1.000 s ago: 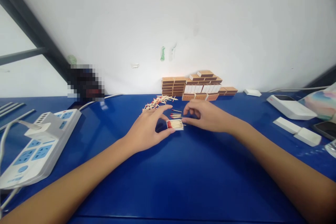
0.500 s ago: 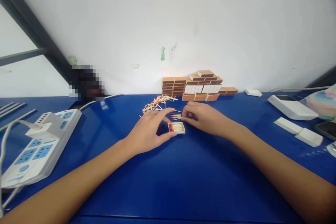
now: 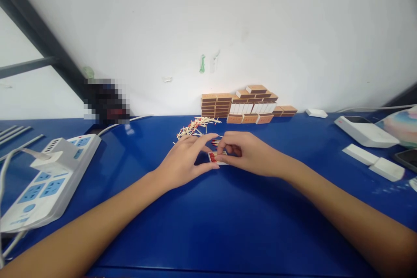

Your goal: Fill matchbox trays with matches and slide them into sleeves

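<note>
A small white matchbox tray (image 3: 222, 163) with red-headed matches (image 3: 213, 157) in it lies on the blue table. Thumb and a finger of my left hand (image 3: 184, 160) grip its left end from both sides. Over the tray's right half is my right hand (image 3: 250, 152), its fingertips pinched together at the matches; what they hold is hidden. Just behind the tray lies a short row of dark-red-headed matches (image 3: 215, 142), partly covered by my right fingers. A loose heap of matches (image 3: 192, 128) spreads behind my left hand.
Stacked matchboxes (image 3: 250, 118) stand against the white wall. At left lies a power strip (image 3: 54, 195) with a plugged-in adapter and cables. To the right are a white device (image 3: 366, 132), white blocks (image 3: 373, 163) and a dark phone-like object (image 3: 407, 158).
My right hand has moved left and nearer, from the short row of matches to over the tray. My left hand stays at the tray's left end. The view has shifted slightly.
</note>
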`<action>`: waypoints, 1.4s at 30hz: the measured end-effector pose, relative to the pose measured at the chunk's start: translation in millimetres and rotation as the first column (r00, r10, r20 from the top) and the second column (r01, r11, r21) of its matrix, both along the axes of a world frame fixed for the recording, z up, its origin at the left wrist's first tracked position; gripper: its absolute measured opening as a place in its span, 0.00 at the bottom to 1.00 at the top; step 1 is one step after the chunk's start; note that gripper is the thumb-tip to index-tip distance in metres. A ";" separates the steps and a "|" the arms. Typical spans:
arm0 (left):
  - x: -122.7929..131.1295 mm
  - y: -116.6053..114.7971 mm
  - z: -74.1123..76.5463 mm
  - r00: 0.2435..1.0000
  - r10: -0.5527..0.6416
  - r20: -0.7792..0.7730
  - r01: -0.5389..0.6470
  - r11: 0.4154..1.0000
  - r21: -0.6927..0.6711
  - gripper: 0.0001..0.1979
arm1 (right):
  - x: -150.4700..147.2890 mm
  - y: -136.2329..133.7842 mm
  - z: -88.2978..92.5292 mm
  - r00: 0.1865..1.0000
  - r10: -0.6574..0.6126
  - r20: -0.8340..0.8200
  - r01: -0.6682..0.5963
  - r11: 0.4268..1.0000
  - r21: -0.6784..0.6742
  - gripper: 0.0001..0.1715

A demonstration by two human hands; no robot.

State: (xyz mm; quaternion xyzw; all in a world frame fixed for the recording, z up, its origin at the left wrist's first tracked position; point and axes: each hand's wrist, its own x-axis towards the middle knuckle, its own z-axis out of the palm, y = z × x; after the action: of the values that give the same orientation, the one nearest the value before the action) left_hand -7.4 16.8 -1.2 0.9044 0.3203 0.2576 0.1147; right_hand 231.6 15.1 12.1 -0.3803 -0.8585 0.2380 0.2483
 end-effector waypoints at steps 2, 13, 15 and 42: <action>0.1 0.4 -0.1 1.000 -0.004 -0.009 0.004 1.000 -0.001 0.36 | -0.7 -0.5 0.7 1.000 0.009 0.004 -0.009 1.000 -0.020 0.06; -1.3 1.5 -1.6 0.999 -0.012 -0.041 0.013 1.000 0.017 0.36 | -1.8 -2.1 0.1 0.999 0.005 0.034 -0.004 0.999 -0.036 0.07; -1.1 2.1 -1.7 0.999 -0.012 -0.050 0.013 1.000 0.021 0.36 | -2.4 -1.7 -1.1 0.999 -0.010 0.039 0.011 1.000 -0.024 0.08; -2.4 3.8 -1.7 0.992 0.103 0.074 -0.106 0.994 0.033 0.30 | 158.0 62.5 7.7 0.221 -0.972 -0.076 0.914 0.233 -0.331 0.16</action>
State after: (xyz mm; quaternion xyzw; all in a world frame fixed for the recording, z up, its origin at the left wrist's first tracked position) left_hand -9.7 20.6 -3.0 0.8784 0.3582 0.3014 0.0960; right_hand 389.6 77.6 19.8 -0.8125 -0.3733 0.1766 0.4115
